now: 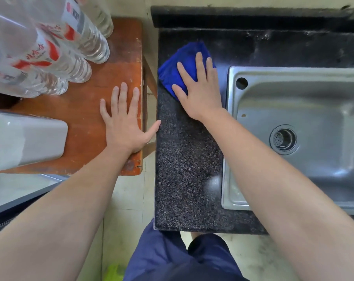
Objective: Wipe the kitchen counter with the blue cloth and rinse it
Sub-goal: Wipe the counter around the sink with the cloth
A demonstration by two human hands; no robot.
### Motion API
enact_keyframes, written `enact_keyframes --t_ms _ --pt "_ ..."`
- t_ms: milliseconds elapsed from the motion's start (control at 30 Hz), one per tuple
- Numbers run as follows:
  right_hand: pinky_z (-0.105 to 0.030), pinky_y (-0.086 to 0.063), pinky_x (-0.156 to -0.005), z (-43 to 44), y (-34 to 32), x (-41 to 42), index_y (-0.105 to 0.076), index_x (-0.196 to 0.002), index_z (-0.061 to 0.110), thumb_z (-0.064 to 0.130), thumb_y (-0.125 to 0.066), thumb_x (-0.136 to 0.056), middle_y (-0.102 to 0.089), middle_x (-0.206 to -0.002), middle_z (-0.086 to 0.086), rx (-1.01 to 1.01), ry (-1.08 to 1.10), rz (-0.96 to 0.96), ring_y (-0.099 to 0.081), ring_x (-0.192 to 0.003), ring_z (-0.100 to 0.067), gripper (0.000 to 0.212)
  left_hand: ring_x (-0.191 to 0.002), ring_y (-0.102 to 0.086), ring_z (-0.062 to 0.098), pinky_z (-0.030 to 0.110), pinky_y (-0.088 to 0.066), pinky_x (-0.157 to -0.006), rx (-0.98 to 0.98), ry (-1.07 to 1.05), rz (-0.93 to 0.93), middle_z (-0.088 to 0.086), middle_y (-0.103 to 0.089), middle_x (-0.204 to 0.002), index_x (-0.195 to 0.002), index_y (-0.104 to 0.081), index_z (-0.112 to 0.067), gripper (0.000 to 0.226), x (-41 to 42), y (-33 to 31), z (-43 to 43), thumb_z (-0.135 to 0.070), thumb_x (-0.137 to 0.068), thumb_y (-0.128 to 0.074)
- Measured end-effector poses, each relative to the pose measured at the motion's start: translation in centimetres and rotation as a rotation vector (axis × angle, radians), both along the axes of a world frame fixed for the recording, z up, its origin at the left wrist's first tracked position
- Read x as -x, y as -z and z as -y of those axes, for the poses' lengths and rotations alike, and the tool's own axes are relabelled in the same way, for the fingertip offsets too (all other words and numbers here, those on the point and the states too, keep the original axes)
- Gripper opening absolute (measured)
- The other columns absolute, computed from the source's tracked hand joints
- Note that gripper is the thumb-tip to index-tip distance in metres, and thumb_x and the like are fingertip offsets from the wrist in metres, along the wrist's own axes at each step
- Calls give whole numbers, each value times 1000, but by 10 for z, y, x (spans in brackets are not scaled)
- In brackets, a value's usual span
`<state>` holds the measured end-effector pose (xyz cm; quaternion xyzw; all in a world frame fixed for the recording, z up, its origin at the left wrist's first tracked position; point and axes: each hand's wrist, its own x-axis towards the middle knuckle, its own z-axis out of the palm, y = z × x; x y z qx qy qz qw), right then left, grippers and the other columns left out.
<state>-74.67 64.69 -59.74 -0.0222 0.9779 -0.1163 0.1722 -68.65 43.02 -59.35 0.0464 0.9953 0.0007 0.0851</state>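
The right hand point(200, 92) is pressing flat, fingers straight and spread, on the crumpled blue cloth point(175, 75); the cloth is lying on the black speckled stone counter point(188, 169), by its left edge toward the back, just beside the back-left corner of the stainless steel sink point(314, 110); the left hand point(123, 122) is resting open, palm down, at the right edge of the worn reddish wooden table point(84, 110), thumb reaching the counter's edge; clear plastic bottles with red labels point(56, 47) are standing at the table's back-left.

dark counter point(188, 169), blue cloth point(172, 74), wooden table point(80, 110), bottles point(50, 63)
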Motion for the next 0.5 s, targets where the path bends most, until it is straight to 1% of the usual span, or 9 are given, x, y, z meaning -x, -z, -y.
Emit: enact_keyframes --t_ms 133,300,433,500 --pt "-48 4 -124 -3 -8 -29 -11 -159 34 60 -26 -102 10 -167 -13 15 12 29 11 -152 -38 65 -153 0 26 61 -5 -119 -19 3 -2 7 -2 -166 -158 -11 -22 99 0 1 1 -81 -82 -34" --pt "-47 1 -124 2 -14 -104 -13 -159 37 61 -32 -101 10 -167 -12 36 67 64 10 -152 -37 66 -152 -1 27 62 -6 -118 -41 2 -14 7 -3 -166 -158 -13 -21 98 -1 3 2 -80 -82 -35" --pt "-46 1 -125 10 -17 -163 -18 -158 39 63 -36 -99 6 -167 -10 27 93 83 7 -153 -36 66 -152 -2 27 62 -6 -118 -50 18 -11 8 -3 -166 -158 -12 -21 97 0 4 4 -80 -83 -33" --pt "-46 -2 -125 12 -18 -183 -23 -157 39 63 -39 -98 -1 -168 -10 36 106 78 2 -153 -35 65 -152 -3 28 63 -7 -118 -58 25 -16 9 -5 -166 -158 -12 -20 97 -1 5 5 -80 -84 -33"
